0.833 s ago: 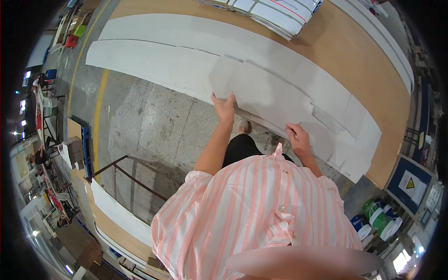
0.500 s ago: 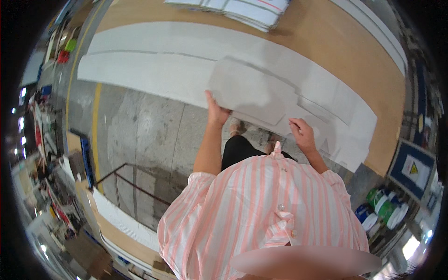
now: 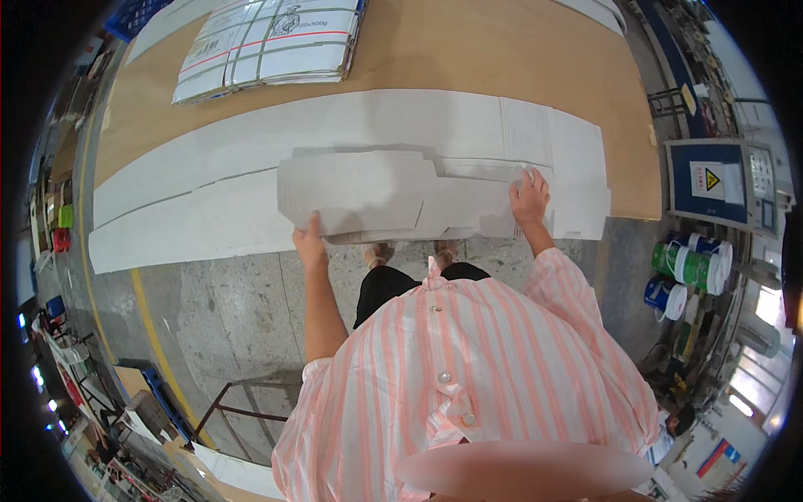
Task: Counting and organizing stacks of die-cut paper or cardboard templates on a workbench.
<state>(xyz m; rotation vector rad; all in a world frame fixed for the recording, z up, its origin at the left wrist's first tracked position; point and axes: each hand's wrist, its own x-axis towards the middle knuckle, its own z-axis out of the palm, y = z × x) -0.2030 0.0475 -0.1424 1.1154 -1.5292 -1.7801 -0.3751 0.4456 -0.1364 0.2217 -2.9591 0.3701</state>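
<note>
A flat, pale grey cardboard blank [image 3: 355, 188] with cut-out edges lies on long white cardboard sheets [image 3: 184, 219] in front of me. My left hand [image 3: 309, 244] grips its near left corner, thumb on top and the other fingers out of sight beneath. At the blank's right end, my right hand [image 3: 529, 199] has its fingers curled at the far edge, seeming to pinch it. A slit shows in the blank near its middle, and its right part is narrower.
Farther back on brown board [image 3: 468, 58] lies a strapped stack of printed white cardboard [image 3: 268, 46]. To the right are a blue panel with a warning sign [image 3: 711, 180] and several buckets [image 3: 690, 266]. A metal frame [image 3: 219, 400] stands at lower left.
My view has turned, so the table now lies straighter before me. My right hand has moved from the near side to the blank's far right edge. The left hand keeps its grip.
</note>
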